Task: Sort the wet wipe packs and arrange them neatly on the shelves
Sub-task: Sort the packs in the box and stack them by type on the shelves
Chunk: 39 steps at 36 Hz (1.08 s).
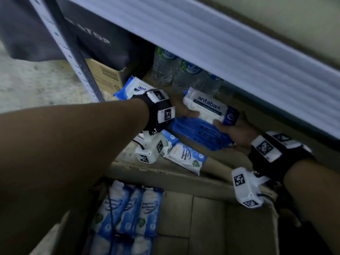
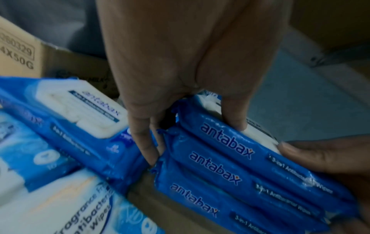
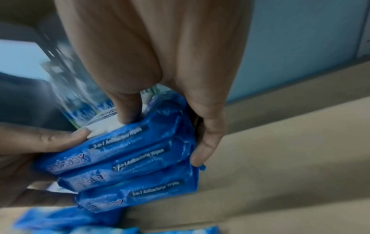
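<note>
A stack of three blue antabax wipe packs (image 1: 209, 111) is held just above the lower shelf board (image 1: 147, 169). My left hand (image 1: 184, 109) grips its left end, thumb on the top pack and fingers round the end seam. My right hand (image 1: 230, 127) grips the right end the same way. In the left wrist view the stack (image 2: 230, 171) sits between my left hand (image 2: 194, 142) and the right thumb. The right wrist view shows the stack (image 3: 130, 158) in my right hand (image 3: 163, 140). Whether the stack's underside touches the board is hidden.
Another antabax pack (image 1: 132, 88) lies to the left, and a white fragrance-free wipes pack (image 1: 185, 157) lies in front. Water bottles (image 1: 176, 70) stand behind. The upper shelf (image 1: 220, 43) hangs low overhead. An open carton (image 1: 202, 218) below holds several packs (image 1: 128, 208).
</note>
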Tool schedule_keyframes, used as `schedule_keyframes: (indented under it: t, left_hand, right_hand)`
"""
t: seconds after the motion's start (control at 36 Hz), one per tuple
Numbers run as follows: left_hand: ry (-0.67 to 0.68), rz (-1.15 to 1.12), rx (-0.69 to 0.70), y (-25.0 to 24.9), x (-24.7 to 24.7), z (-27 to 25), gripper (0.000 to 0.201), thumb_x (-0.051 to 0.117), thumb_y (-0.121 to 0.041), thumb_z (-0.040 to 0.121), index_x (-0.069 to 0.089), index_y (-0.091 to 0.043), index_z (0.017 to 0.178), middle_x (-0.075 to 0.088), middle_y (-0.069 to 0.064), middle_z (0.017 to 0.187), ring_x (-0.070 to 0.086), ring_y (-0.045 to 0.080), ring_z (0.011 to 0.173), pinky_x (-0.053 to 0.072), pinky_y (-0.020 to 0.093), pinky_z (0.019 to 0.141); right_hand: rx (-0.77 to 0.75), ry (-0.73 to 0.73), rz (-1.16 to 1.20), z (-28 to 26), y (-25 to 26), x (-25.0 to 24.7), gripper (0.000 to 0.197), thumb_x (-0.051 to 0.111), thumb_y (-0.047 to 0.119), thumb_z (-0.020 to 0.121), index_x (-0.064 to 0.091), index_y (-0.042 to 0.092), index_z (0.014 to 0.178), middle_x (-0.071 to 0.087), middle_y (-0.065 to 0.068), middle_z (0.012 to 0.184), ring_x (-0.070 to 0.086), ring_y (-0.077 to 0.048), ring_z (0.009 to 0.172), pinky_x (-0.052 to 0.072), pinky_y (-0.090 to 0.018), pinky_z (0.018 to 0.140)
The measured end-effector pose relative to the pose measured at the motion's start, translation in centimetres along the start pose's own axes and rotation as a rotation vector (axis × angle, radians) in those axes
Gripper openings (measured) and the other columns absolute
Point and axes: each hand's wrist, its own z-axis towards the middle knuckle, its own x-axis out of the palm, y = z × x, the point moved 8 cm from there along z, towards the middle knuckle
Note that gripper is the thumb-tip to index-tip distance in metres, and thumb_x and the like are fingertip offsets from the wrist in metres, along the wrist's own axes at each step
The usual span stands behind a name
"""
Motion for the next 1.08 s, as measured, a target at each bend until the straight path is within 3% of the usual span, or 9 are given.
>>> schedule_keyframes:
  t: [0.11, 0.22, 0.31, 0.44, 0.58, 0.67, 0.83, 0.92, 1.08]
  left_hand:
    - [-0.070, -0.073, 0.042, -2.7, -2.2, -4.0, 0.115, 0.075, -0.061, 0.073, 0.011, -0.015, 0.157, 0.021, 0.003, 0.162, 0.026, 0.026, 0.146, 0.029, 0.032, 0.115]
    - [-0.109, -0.077, -0.033, -2.6, -3.8, -8.3, 0.095, 0.073, -0.055, 0.080, 0.023, -0.026, 0.155, 0.035, -0.003, 0.156, 0.043, 0.023, 0.136, 0.051, 0.030, 0.092]
    - [-0.070, -0.014, -0.075, -2.7, -4.2, -12.2, 0.099, 0.071, -0.064, 0.075, 0.027, -0.023, 0.153, 0.038, 0.000, 0.154, 0.046, 0.023, 0.134, 0.045, 0.033, 0.101]
    - [0.012, -0.002, -0.094, -2.7, -4.4, -18.7, 0.111, 0.072, -0.073, 0.068, 0.016, -0.033, 0.155, 0.035, -0.011, 0.154, 0.043, 0.020, 0.136, 0.043, 0.037, 0.102]
    - [0.044, -0.194, -0.057, -3.3, -4.7, -25.0, 0.051, 0.074, -0.038, 0.084, 0.043, -0.041, 0.125, 0.068, -0.013, 0.114, 0.068, 0.009, 0.097, 0.060, 0.029, 0.073]
    - [0.002, -0.222, 0.025, -4.6, -5.9, -28.6, 0.073, 0.077, -0.048, 0.077, 0.037, -0.045, 0.138, 0.068, -0.015, 0.119, 0.069, 0.008, 0.102, 0.059, 0.030, 0.079]
    - [-0.094, -0.366, 0.195, -8.3, -8.9, -34.5, 0.060, 0.073, -0.029, 0.083, 0.046, -0.049, 0.132, 0.069, -0.018, 0.117, 0.069, 0.009, 0.103, 0.060, 0.034, 0.078]
    - [-0.175, -0.419, 0.264, -10.0, -10.9, -36.4, 0.058, 0.073, -0.023, 0.080, 0.052, -0.042, 0.130, 0.071, -0.015, 0.115, 0.069, 0.009, 0.103, 0.059, 0.026, 0.074]
    - [-0.280, -0.505, 0.415, -14.0, -13.3, -36.8, 0.045, 0.070, -0.018, 0.082, 0.061, -0.029, 0.124, 0.072, -0.009, 0.114, 0.070, 0.011, 0.102, 0.056, 0.020, 0.072]
  right_hand:
    - [-0.065, -0.007, 0.065, -3.7, 2.4, -0.8, 0.022, 0.065, 0.038, 0.091, 0.050, 0.026, 0.083, 0.065, -0.002, 0.090, 0.066, -0.032, 0.101, 0.053, -0.055, 0.092]
    - [-0.057, 0.046, 0.112, -7.6, 2.2, -0.4, 0.041, 0.071, 0.055, 0.081, 0.068, 0.023, 0.106, 0.075, -0.003, 0.100, 0.071, -0.027, 0.096, 0.057, -0.048, 0.085]
    - [-0.032, 0.140, 0.208, -10.8, 1.4, 0.6, 0.058, 0.075, 0.054, 0.074, 0.067, 0.019, 0.119, 0.075, -0.006, 0.104, 0.071, -0.028, 0.101, 0.056, -0.040, 0.077]
    - [-0.077, 0.281, 0.252, -16.8, 1.3, 2.3, 0.060, 0.076, 0.051, 0.070, 0.065, 0.023, 0.122, 0.073, -0.010, 0.110, 0.068, -0.035, 0.105, 0.046, -0.058, 0.096]
    - [-0.175, 0.353, 0.242, -22.3, 2.4, 2.9, 0.043, 0.071, 0.039, 0.085, 0.059, 0.029, 0.125, 0.074, -0.003, 0.110, 0.071, -0.027, 0.100, 0.055, -0.050, 0.086]
    - [-0.250, 0.313, 0.239, -25.1, 4.0, 2.0, 0.060, 0.077, 0.040, 0.081, 0.044, 0.033, 0.130, 0.072, 0.003, 0.113, 0.072, -0.026, 0.096, 0.054, -0.037, 0.065]
    - [-0.471, 0.262, 0.225, -31.1, 9.3, 0.0, 0.052, 0.073, 0.035, 0.083, 0.041, 0.038, 0.125, 0.070, 0.017, 0.112, 0.072, -0.011, 0.094, 0.055, -0.029, 0.064]
    - [-0.563, 0.234, 0.280, -33.3, 11.9, -1.3, 0.057, 0.070, 0.026, 0.087, 0.036, 0.037, 0.131, 0.069, 0.026, 0.111, 0.068, 0.000, 0.100, 0.055, -0.022, 0.075]
    - [-0.639, -0.102, 0.260, -33.3, 15.7, -6.1, 0.102, 0.075, 0.051, 0.071, 0.011, 0.042, 0.151, 0.066, 0.037, 0.101, 0.061, 0.014, 0.102, 0.044, -0.014, 0.092]
